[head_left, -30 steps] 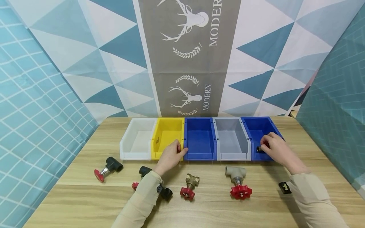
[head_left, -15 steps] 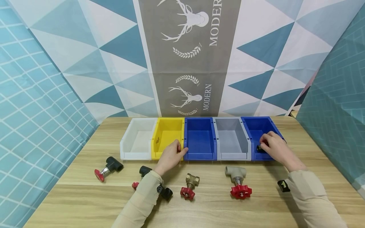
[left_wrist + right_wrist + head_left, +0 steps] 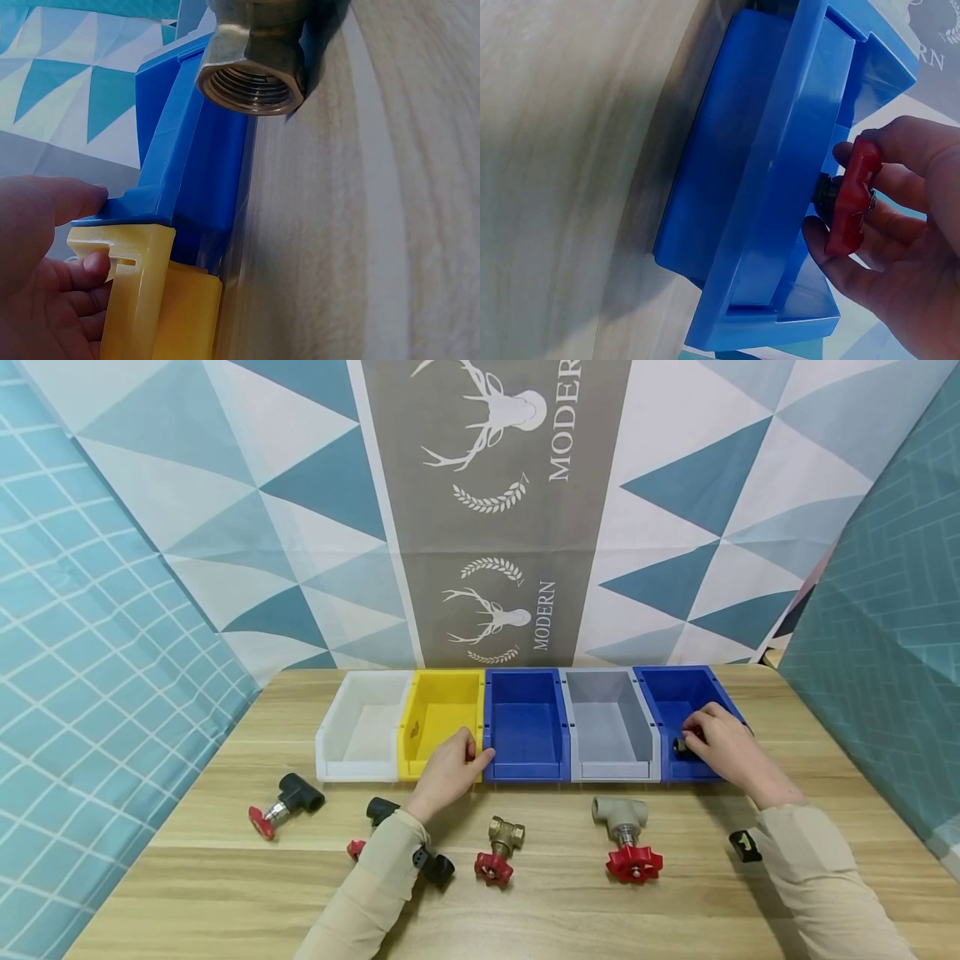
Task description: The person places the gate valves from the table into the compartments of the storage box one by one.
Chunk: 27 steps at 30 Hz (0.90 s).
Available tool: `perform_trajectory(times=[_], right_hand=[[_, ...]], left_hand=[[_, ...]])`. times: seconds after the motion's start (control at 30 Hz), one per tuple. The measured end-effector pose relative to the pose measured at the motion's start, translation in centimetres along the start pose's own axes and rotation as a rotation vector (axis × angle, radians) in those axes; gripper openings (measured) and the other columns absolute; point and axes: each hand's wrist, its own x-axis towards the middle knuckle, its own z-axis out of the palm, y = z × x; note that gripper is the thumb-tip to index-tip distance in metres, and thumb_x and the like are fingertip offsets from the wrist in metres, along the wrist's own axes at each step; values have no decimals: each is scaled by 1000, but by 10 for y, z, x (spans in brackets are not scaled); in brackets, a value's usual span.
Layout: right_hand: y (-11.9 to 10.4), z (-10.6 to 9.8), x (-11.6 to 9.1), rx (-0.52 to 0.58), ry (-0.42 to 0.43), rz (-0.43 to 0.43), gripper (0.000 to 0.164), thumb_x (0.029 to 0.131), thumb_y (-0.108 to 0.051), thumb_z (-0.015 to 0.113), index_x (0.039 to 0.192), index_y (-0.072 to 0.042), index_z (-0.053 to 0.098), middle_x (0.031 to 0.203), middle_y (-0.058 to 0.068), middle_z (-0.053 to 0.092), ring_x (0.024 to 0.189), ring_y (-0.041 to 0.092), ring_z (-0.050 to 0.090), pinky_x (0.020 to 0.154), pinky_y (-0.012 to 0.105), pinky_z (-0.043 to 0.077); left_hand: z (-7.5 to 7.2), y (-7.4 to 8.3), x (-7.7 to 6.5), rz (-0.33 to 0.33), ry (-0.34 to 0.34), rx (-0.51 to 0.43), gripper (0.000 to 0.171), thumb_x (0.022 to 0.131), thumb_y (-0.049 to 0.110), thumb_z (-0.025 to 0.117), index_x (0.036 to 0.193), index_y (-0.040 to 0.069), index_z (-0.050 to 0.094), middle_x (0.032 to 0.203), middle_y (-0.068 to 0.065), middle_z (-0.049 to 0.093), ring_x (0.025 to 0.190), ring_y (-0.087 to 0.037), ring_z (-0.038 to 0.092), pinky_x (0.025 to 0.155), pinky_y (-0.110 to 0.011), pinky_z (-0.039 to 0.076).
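While at a blue bin (image 3: 787, 165), red handwheel (image 3: 853, 199) between right fingers (image 3: 904, 142).

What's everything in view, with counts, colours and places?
Storage bins: five, white, yellow, blue, grey, blue, left to right
Black valves: two, black and red, left
Brass valve: one, brass and red, centre
Grey tee valve: one, grey and red, right
Held valve: one, dark and red, right hand
Table: one, tan, beneath
Patterned sheets: several, blue, white, grey, around
Wrist cameras: two, black, at cuffs
Left hand: one, beige sleeve, gripping yellow bin
Right hand: one, beige sleeve, rightmost bin
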Motion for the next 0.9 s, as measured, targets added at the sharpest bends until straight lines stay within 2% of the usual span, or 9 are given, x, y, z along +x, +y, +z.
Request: perform_trajectory(times=[0.9], right_hand=[[-5, 2, 0, 18, 4, 24, 14, 87, -7, 56, 90, 6, 59, 95, 22, 49, 86, 34, 49, 80, 52, 42]], left_hand=[[-1, 1, -2, -2, 0, 9, 28, 88, 32, 58, 79, 11, 42, 62, 0, 39, 53, -15, 41, 49, -26, 30]])
